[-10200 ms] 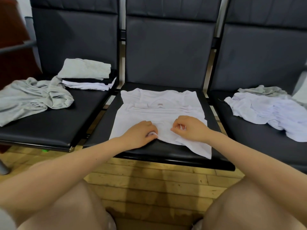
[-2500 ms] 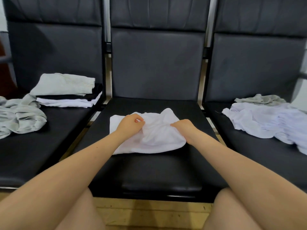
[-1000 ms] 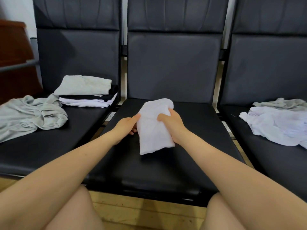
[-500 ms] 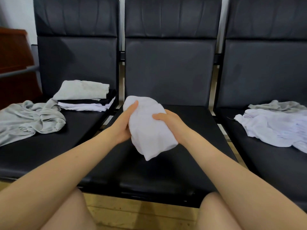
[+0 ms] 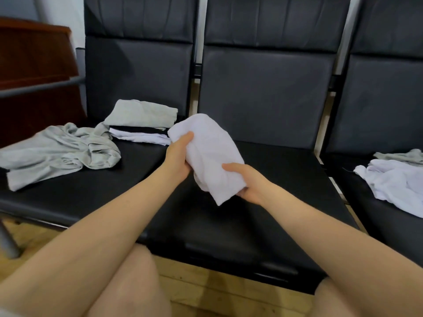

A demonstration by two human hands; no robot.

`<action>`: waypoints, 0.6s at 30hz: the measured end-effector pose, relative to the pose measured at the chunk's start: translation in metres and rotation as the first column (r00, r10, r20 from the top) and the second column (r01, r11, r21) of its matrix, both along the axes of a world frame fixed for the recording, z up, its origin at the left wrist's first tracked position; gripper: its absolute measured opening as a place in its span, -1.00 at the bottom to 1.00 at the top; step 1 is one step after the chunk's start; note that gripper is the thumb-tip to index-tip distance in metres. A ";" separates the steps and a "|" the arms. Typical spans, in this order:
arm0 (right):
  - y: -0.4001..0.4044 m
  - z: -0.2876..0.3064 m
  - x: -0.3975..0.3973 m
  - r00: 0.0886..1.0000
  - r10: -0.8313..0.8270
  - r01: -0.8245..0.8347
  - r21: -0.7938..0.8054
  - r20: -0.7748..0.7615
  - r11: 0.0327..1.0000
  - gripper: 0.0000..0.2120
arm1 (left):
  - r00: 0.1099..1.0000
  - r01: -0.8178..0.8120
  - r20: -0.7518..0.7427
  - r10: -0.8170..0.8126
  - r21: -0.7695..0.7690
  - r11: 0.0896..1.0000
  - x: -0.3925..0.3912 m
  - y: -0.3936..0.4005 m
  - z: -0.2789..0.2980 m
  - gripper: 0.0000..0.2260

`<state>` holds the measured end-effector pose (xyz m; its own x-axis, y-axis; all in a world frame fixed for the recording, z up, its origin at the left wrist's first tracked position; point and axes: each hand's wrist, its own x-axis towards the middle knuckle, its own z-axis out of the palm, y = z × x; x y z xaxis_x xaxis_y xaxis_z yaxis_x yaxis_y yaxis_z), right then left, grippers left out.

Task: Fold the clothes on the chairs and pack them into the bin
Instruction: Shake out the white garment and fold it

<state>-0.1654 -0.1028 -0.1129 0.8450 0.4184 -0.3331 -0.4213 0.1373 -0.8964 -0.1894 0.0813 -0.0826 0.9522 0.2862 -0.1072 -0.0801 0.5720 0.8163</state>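
Note:
A folded white shirt (image 5: 210, 154) hangs in the air above the middle chair seat (image 5: 263, 202), tilted toward the left chair. My left hand (image 5: 177, 156) grips its upper left edge and my right hand (image 5: 248, 181) holds its lower right edge from below. On the left chair seat (image 5: 75, 195) rests a stack of folded clothes (image 5: 142, 122), grey on top of black and white. A crumpled grey garment (image 5: 59, 152) lies beside that stack. Unfolded white clothes (image 5: 393, 184) and a grey piece (image 5: 400, 155) lie on the right chair. No bin is in view.
Three black padded chairs stand side by side with tall backrests (image 5: 265, 92). A red-brown wooden piece of furniture (image 5: 34, 72) and a grey metal bar (image 5: 39, 86) are at the far left. Wooden floor (image 5: 217, 291) shows below the seats, and my bare knees fill the bottom.
The flat white shirt was folded into a small bundle on the middle seat. Both hands then lifted it off the seat and carried it leftward toward the stack.

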 end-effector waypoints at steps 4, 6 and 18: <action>0.031 0.021 0.020 0.999 -0.048 0.047 -0.088 -0.012 0.995 -0.49 | 0.993 -0.120 0.015 0.119 0.079 0.990 -0.003 0.032 0.002 -0.64; 0.048 0.033 0.029 0.997 -0.077 0.077 -0.235 0.008 0.969 -0.55 | 0.991 -0.137 0.025 0.135 0.153 0.979 -0.003 0.045 0.001 -0.64; 0.171 0.102 0.110 0.951 -0.157 0.247 -0.350 0.266 0.904 -0.50 | 0.883 -0.454 0.173 0.437 0.550 0.701 0.060 0.177 0.034 -0.62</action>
